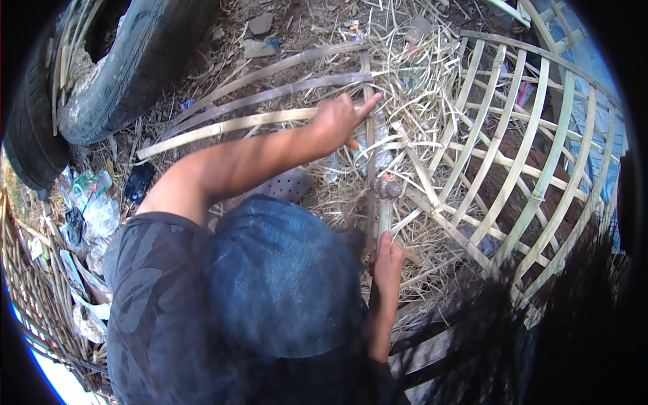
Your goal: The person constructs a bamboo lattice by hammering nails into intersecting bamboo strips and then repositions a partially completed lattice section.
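My left hand (337,123) lies over the end of a pale bamboo strip (229,126), beside an upright wooden bar (370,152). Its index finger points out across the bar, while the other fingers curl around the strip, partly hidden. A small orange bit (354,144) shows below the hand; I cannot make out what it is. Two more bamboo strips (283,86) meet the bar farther up. Closer to me, my right hand (387,265) grips the handle of a hammer (386,188) with a rough brown head, resting alongside the bar.
On the right leans a bamboo lattice panel (516,152). Pale shavings (425,88) cover the ground. Old tyres (145,74) stand at the upper left, above plastic litter (100,212) and a stack of thin sticks (40,290). A perforated grey clog (289,185) shows beneath my left arm.
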Tool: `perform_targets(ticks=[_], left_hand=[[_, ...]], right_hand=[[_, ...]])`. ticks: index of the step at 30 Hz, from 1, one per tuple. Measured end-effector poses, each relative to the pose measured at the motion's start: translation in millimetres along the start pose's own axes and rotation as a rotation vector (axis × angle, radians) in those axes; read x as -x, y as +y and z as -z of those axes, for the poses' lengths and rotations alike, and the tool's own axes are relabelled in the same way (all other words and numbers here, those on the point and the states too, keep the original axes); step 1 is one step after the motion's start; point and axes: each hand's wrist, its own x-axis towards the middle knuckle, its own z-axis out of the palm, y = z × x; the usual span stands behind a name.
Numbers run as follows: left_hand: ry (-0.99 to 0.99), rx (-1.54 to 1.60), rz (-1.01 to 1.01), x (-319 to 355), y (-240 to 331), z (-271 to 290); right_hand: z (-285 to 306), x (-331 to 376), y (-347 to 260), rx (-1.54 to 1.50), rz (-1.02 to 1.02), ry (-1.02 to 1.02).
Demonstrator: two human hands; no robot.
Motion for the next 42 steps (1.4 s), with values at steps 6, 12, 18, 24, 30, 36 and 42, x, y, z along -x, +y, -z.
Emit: perform_targets(ticks=[6, 12, 18, 24, 30, 36, 42], left_hand=[[0.277, 0.233, -0.029, 3, -16, -24], [0.3, 0.782, -0.165, -3, -41, -16], [0.272, 0.913, -0.174, -13, -55, -12], [0.218, 0.944, -0.145, -19, -57, -10], [-0.243, 1.37, -0.072, -17, -62, -5], [-0.135, 1.327, -0.239, -19, -68, -29], [0.074, 1.173, -0.23, -1, -55, -15]], right_hand=[[-7, -7, -23, -0.086, -0.063, -0.038], [-14, -12, -48, -0.14, -0.013, -0.049], [-19, -12, -58, -0.171, 0.01, -0.07], [-21, -14, -45, -0.081, 0.057, -0.126], [-20, -15, -40, -0.094, 0.025, -0.113], [-20, -14, -42, -0.118, -0.013, -0.108], [-18, -13, -40, -0.098, -0.014, -0.093]])
